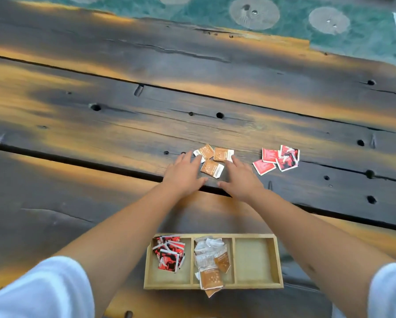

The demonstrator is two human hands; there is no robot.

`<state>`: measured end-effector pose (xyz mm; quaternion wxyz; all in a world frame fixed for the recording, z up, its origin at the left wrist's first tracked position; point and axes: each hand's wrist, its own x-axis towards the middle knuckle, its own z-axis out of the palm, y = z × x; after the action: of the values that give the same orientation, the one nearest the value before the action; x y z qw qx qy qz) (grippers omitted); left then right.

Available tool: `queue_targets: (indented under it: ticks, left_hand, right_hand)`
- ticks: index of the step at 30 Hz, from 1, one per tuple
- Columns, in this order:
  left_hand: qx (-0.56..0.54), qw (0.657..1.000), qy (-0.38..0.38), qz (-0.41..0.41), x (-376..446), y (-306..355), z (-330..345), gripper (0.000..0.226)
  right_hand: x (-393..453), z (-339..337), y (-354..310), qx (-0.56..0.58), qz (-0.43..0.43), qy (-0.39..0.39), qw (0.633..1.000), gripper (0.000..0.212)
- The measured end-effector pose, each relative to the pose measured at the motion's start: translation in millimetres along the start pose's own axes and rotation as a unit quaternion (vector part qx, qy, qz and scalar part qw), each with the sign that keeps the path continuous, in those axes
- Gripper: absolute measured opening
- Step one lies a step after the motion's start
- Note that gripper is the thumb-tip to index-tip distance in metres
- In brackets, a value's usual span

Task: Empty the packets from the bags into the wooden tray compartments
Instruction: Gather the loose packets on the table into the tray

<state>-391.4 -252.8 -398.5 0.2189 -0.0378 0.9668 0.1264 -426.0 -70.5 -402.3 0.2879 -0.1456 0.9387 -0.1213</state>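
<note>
I see the tray (pixel 275 260) nearest me on the table (pixel 100 111), 3 compartments: packets in left and middle, 1 hanging over the near rim. Beyond it, my hands flank 3 loose packets (pixel 211 158); another pile (pixel 276 159) lies right of those.

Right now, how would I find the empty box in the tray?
Look at the wooden tray near the table's close edge. It has three boxes: red packets left, brown packets middle. The right box alone holds nothing.
</note>
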Motion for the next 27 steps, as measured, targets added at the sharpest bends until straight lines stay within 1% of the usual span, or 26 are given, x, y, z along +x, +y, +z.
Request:
queue_targets:
  ticks: [2,4,6,8,10,13,17,22,24,27]
  left_hand:
    - [-0.031,0.999,0.028,0.008,20.4,2.1,9.1,0.076]
    - [-0.043,0.999,0.031,0.012,36.1,4.0,18.9,0.083]
    - [-0.037,0.999,0.021,0.008,47.1,5.1,28.2,0.091]
    - [-0.022,1.000,0.022,0.004,53.5,5.6,35.4,0.094]
    - [-0.017,0.999,0.047,0.007,58.2,5.2,40.2,0.089]
    - [-0.060,0.995,0.083,0.015,64.1,3.9,41.7,0.077]
    - [-0.135,0.988,0.069,0.006,68.7,4.5,41.3,0.075]
    - [-0.225,0.972,0.062,-0.029,72.1,5.3,31.3,0.065]
    - [-0.282,0.957,0.048,-0.047,74.1,3.9,28.2,0.059]
    - [-0.369,0.926,0.025,-0.078,74.0,-0.6,25.7,0.046]
  right_hand:
    - [24.9,0.0,4.0,0.005,-0.005,0.020,1.000,0.061]
    - [46.0,-0.1,7.4,0.016,-0.001,0.034,0.999,0.051]
    - [61.2,0.3,10.6,0.037,0.016,0.033,0.999,0.049]
    - [69.8,2.0,13.0,0.037,0.032,0.021,0.999,0.052]
    - [74.4,4.9,13.0,0.024,0.033,0.014,0.999,0.054]
    - [77.2,10.4,9.2,0.044,0.015,0.018,0.999,0.055]
    - [76.3,14.6,4.4,0.095,0.023,0.030,0.995,0.057]
    - [69.0,20.3,-2.2,0.186,0.016,0.057,0.981,0.045]
    - [67.1,23.5,-4.7,0.230,0.019,0.064,0.971,0.037]
    - [62.6,26.8,-9.7,0.294,0.034,0.066,0.953,0.023]
